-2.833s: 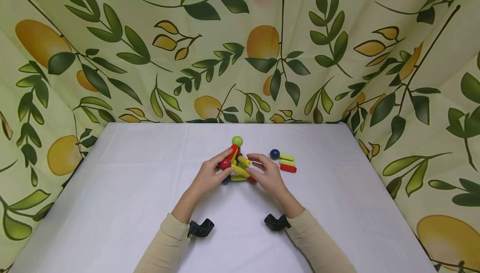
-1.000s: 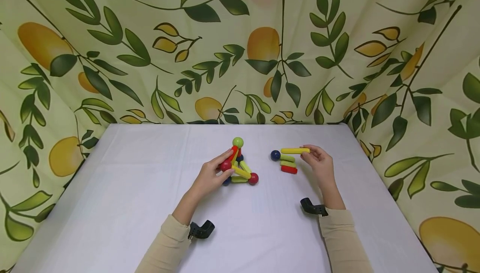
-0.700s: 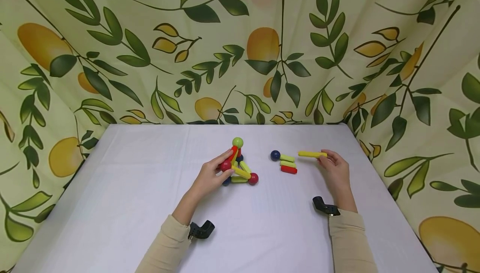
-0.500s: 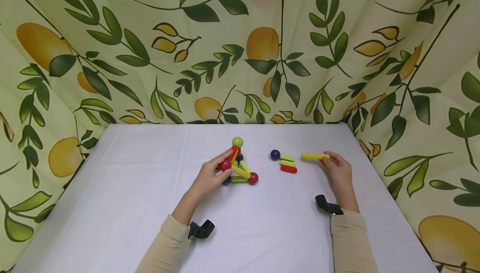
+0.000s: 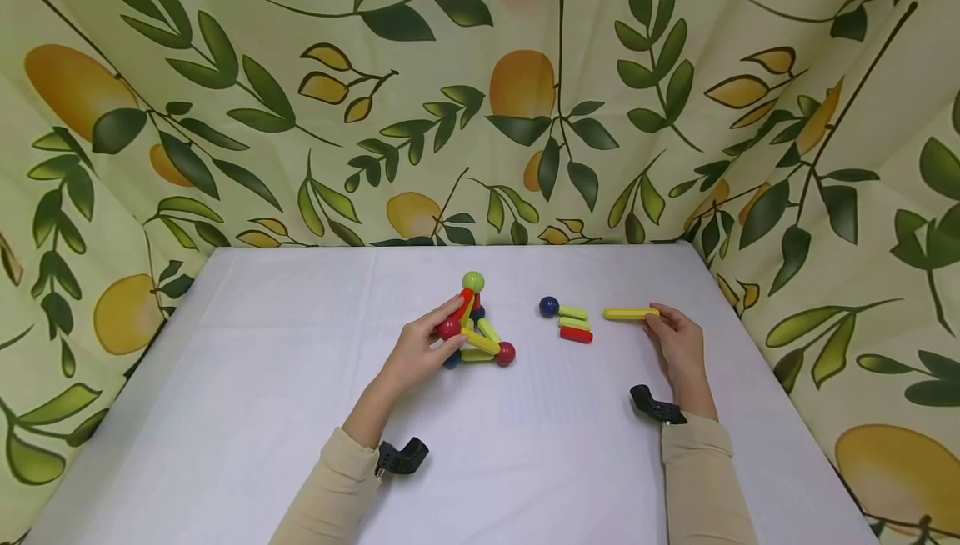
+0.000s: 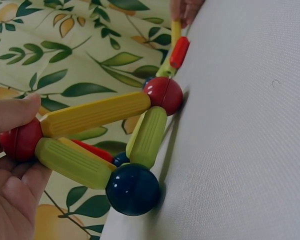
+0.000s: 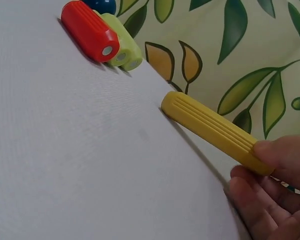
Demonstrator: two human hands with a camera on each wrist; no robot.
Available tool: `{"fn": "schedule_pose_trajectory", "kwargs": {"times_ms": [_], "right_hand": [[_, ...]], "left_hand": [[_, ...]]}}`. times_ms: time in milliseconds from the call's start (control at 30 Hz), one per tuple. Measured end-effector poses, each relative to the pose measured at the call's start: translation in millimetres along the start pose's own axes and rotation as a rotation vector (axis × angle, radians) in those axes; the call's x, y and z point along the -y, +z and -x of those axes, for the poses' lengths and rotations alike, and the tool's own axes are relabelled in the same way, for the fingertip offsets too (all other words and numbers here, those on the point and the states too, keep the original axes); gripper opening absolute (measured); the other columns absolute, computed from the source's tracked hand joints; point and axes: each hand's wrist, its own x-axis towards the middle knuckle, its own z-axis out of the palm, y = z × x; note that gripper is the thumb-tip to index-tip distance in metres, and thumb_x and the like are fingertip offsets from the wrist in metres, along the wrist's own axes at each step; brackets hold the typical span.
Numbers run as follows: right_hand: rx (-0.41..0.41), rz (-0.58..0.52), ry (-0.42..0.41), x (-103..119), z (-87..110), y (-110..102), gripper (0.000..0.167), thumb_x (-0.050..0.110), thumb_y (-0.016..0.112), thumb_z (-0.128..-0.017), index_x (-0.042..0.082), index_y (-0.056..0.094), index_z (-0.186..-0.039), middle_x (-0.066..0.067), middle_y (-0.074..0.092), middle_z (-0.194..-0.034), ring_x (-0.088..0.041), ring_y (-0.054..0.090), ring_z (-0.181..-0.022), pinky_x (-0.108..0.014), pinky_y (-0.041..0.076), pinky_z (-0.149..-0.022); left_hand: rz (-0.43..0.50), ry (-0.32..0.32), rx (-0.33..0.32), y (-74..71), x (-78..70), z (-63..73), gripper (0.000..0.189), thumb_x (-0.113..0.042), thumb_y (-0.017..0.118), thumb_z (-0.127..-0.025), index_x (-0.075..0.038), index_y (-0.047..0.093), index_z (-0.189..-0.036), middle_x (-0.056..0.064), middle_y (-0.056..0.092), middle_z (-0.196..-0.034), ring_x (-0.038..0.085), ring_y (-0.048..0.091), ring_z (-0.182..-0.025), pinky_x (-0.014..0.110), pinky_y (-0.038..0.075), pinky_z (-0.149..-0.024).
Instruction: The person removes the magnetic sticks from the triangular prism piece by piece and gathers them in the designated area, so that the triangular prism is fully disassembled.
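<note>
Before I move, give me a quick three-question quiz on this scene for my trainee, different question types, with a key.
1. What colour is the stick in the right hand?
(a) red (b) yellow (c) blue

2. True or false: neither hand touches the red stick lying on the table beside two green sticks.

3. Fill in: the left hand holds the built structure by a ____ ball.

Key: 1. b; 2. true; 3. red.

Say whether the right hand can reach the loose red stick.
Probably yes: no other piece lies between the right hand and the red stick, though the yellow stick that hand pinches may need releasing first.
</note>
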Motion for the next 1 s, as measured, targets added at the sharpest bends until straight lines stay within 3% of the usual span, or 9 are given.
{"fn": "schedule_pose_trajectory", "kwargs": {"times_ms": [233, 433, 767, 1000], "right_hand": [[-0.036, 0.187, -0.027, -0.1, -1.8, 0.7, 0.040, 0.017, 0.054, -0.095, 0.009, 0.054, -0.134, -0.008, 0.051, -0.126, -0.010, 0.051, -0.104, -0.002, 0.046, -0.073], [-0.050, 0.341, -0.086, -1.7, 0.2, -0.6, 0.041, 0.022, 0.053, -0.095, 0.009, 0.054, -0.134, -0.016, 0.055, -0.128, -0.021, 0.048, -0.110, -0.013, 0.039, -0.076], [-0.048, 0.437, -0.161, 0.6, 6.0, 0.3, 0.041, 0.017, 0.054, -0.094, 0.002, 0.054, -0.132, -0.020, 0.059, -0.116, -0.025, 0.051, -0.101, -0.021, 0.039, -0.074], [-0.097, 0.414, -0.160, -0.9, 6.4, 1.7, 0.041, 0.017, 0.053, -0.093, 0.001, 0.055, -0.131, -0.021, 0.061, -0.117, -0.027, 0.053, -0.103, -0.026, 0.041, -0.078]], "left_hand": [[-0.002, 0.001, -0.002, -1.0, 0.7, -0.1, 0.058, -0.013, 0.069, -0.087, -0.007, 0.047, -0.139, 0.010, 0.046, -0.144, 0.031, 0.050, -0.127, 0.034, 0.052, -0.091], [0.003, 0.007, -0.003, -1.2, 0.6, -0.2, 0.057, -0.012, 0.069, -0.086, -0.006, 0.047, -0.139, 0.010, 0.046, -0.144, 0.031, 0.050, -0.127, 0.035, 0.052, -0.091], [-0.004, 0.008, -0.001, -0.5, 0.3, -0.3, 0.057, -0.012, 0.069, -0.086, -0.006, 0.047, -0.139, 0.011, 0.046, -0.144, 0.031, 0.051, -0.127, 0.035, 0.052, -0.091], [-0.021, 0.017, -0.002, -0.7, 0.4, 0.0, 0.057, -0.013, 0.069, -0.086, -0.006, 0.048, -0.138, 0.011, 0.047, -0.143, 0.031, 0.051, -0.126, 0.035, 0.052, -0.090]]}}
